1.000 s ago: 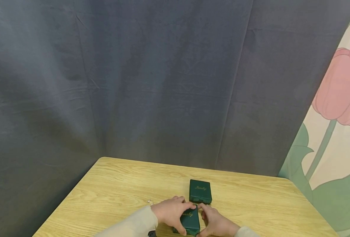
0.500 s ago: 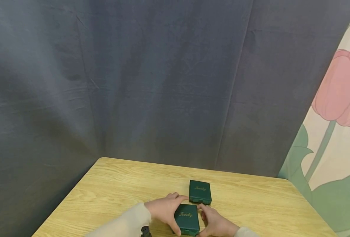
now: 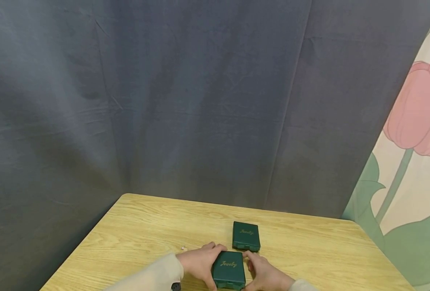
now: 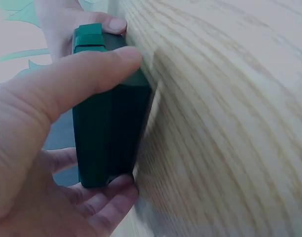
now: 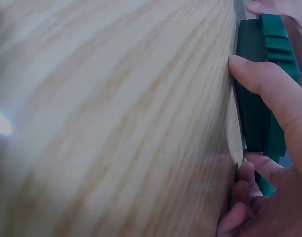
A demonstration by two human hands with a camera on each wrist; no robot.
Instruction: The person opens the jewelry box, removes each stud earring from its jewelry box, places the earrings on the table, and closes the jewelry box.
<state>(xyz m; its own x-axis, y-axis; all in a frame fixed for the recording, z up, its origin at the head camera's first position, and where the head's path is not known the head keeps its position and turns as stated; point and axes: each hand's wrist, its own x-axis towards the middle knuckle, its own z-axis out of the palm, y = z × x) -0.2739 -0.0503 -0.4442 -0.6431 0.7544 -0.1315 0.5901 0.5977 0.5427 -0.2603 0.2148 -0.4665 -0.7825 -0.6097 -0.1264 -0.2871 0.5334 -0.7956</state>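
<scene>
A dark green jewelry box point(image 3: 229, 268) with gold lettering lies closed on the wooden table near its front. My left hand point(image 3: 200, 263) holds the box's left side. In the left wrist view its thumb point(image 4: 109, 69) lies across the front of the box point(image 4: 109, 128), and its fingers curl at the back edge. My right hand point(image 3: 267, 274) spans the opposite side. Its thumb point(image 5: 262, 79) is at the front corner and the index finger reaches the back corner in the right wrist view. The latch point(image 5: 279, 44) faces front. Most of the underside is hidden.
A second green jewelry box point(image 3: 246, 236) lies just behind the first, slightly to the right. A tiny shiny item point(image 3: 183, 248) rests on the table left of my left hand. A dark curtain point(image 3: 200, 121) hangs behind the table point(image 3: 145, 218).
My left hand has drawn left off the box lid, spread wider, then come back in against the left side. The lid's lettering now shows fully. My right hand has stayed put.
</scene>
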